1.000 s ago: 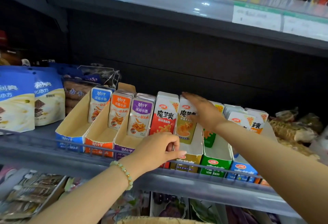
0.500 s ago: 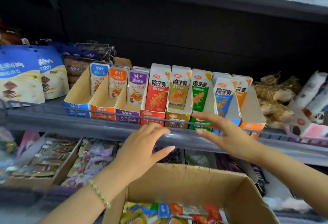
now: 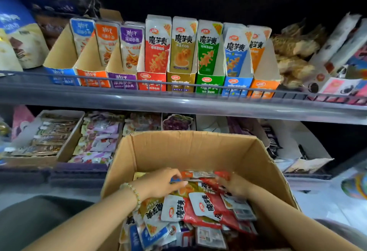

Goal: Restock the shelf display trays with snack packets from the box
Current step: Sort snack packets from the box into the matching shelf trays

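Observation:
An open cardboard box [image 3: 190,151] stands low in the middle, full of loose snack packets [image 3: 200,209] in red, yellow and blue. Both hands are inside it. My left hand [image 3: 160,183], with a bead bracelet on the wrist, pinches a blue-edged packet at the far side of the pile. My right hand [image 3: 235,187] digs into red packets, its fingertips hidden among them. On the shelf above stands a row of display trays holding upright packets: red [image 3: 152,82], yellow [image 3: 181,83], green [image 3: 209,84], blue [image 3: 236,86] and orange [image 3: 262,87].
Left of that row are three slanted trays [image 3: 91,77] of small fish packets, and big blue bags [image 3: 17,38] beyond them. A wire rail [image 3: 178,86] runs along the shelf front. The lower shelf holds flat trays of mixed packets [image 3: 95,141].
Both hands came down from the shelf rail into the box and now lie among the packets. My view tilted down, so the box fills the bottom.

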The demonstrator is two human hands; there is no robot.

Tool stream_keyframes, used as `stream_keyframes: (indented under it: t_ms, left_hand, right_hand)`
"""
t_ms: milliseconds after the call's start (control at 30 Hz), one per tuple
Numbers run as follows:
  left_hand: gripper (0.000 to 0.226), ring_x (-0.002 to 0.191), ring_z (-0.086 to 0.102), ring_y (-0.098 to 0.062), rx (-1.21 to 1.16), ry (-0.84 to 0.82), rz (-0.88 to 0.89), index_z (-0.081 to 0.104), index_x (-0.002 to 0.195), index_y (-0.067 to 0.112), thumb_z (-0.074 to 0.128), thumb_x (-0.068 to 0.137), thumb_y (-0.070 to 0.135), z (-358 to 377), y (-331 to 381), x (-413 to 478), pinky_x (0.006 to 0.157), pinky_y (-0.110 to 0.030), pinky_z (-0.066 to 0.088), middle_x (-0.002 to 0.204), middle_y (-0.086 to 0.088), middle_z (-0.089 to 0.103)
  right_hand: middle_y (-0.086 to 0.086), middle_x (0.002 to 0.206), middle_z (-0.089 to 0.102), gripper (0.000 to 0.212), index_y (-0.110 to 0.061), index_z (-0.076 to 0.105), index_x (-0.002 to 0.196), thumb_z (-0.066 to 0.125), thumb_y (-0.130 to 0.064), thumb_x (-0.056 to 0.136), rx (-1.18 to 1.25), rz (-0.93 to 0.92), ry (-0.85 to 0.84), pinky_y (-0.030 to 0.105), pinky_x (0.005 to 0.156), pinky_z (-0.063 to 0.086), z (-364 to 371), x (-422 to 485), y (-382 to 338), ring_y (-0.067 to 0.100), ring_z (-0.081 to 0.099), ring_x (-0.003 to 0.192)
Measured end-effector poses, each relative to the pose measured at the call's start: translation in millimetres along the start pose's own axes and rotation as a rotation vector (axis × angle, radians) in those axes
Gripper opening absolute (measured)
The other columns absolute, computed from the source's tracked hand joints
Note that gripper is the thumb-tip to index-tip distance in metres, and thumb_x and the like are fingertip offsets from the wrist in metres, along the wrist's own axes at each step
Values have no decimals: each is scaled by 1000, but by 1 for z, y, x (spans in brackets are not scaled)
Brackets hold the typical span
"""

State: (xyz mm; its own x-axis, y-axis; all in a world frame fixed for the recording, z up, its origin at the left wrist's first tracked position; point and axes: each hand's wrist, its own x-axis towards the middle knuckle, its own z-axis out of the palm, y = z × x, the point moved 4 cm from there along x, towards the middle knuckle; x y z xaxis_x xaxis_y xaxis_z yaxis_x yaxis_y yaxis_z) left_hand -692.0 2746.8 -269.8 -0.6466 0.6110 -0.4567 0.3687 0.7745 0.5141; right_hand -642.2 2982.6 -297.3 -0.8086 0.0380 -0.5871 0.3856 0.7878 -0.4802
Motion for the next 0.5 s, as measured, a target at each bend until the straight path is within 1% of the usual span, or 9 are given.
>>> stream_keyframes:
  t_ms: [67, 133, 167, 200, 300, 367, 400, 433, 500]
  left_hand:
    - [50, 108, 53, -15, 1, -37, -42, 52, 123, 25, 40, 91, 62, 10, -3, 10, 97, -35, 44, 126, 3, 54]
    - [52, 110, 54, -14, 2, -41, -55, 51, 125, 27, 40, 90, 63, 15, -3, 15, 98, -35, 45, 129, 5, 55]
    - [51, 112, 53, -13, -10, -13, -47, 49, 127, 27, 41, 90, 62, 14, -2, 15, 98, -34, 44, 131, 5, 53]
    - [51, 115, 51, -12, -26, 31, -30, 46, 129, 28, 43, 90, 61, 12, 0, 13, 99, -33, 44, 133, 6, 50]
    - [70, 133, 33, -8, 115, 226, 144, 29, 144, 30, 49, 86, 63, -5, 16, 2, 110, -30, 31, 147, 12, 31]
    - [77, 136, 23, -3, 234, 282, 278, 27, 145, 36, 54, 80, 68, -13, 34, -8, 113, -28, 21, 148, 18, 27]
    - [74, 133, 28, -1, 270, 285, 303, 35, 141, 38, 57, 77, 68, -15, 40, -12, 111, -26, 23, 143, 19, 35]
    - [65, 124, 40, 0, 279, 273, 287, 48, 131, 38, 61, 75, 68, -18, 43, -14, 105, -24, 31, 131, 20, 48]
    - [46, 92, 62, -3, 127, 178, 179, 65, 101, 28, 69, 72, 63, -26, 42, -20, 82, -28, 51, 98, 14, 68]
  right_hand:
    - [9, 129, 60, 58, -11, 53, 131, 56, -52, 90, 65, 92, -8, 29, 97, 46, 5, 5, 13, 22, 58, 114]
    - [3, 106, 66, 33, -11, 62, 111, 73, -26, 84, 181, 137, -17, 21, 72, 54, 8, 7, 18, 16, 64, 91]
    - [-1, 96, 65, 25, -14, 61, 99, 77, -18, 80, 251, 134, -71, 18, 64, 53, 10, 3, 14, 12, 63, 82]
    - [-3, 96, 63, 29, -16, 59, 95, 80, -14, 76, 309, 122, -116, 19, 65, 54, 12, 0, 8, 10, 62, 82]
    - [-4, 125, 57, 46, -16, 59, 108, 84, -12, 70, 371, -58, -147, 33, 95, 51, 9, -7, -18, 14, 57, 113]
    - [-11, 132, 54, 33, -25, 70, 97, 85, -14, 70, 380, -193, -180, 30, 98, 49, 7, -13, -38, 7, 51, 122]
    - [-11, 126, 60, 26, -27, 73, 90, 84, -14, 71, 388, -246, -200, 25, 92, 51, 4, -19, -48, 6, 55, 117]
    - [-8, 113, 68, 24, -27, 74, 86, 83, -11, 71, 401, -305, -213, 22, 84, 52, 1, -25, -58, 8, 63, 106]
    - [-3, 91, 74, 24, -22, 72, 87, 83, -8, 72, 438, -377, -180, 23, 72, 54, -10, -33, -70, 12, 70, 83]
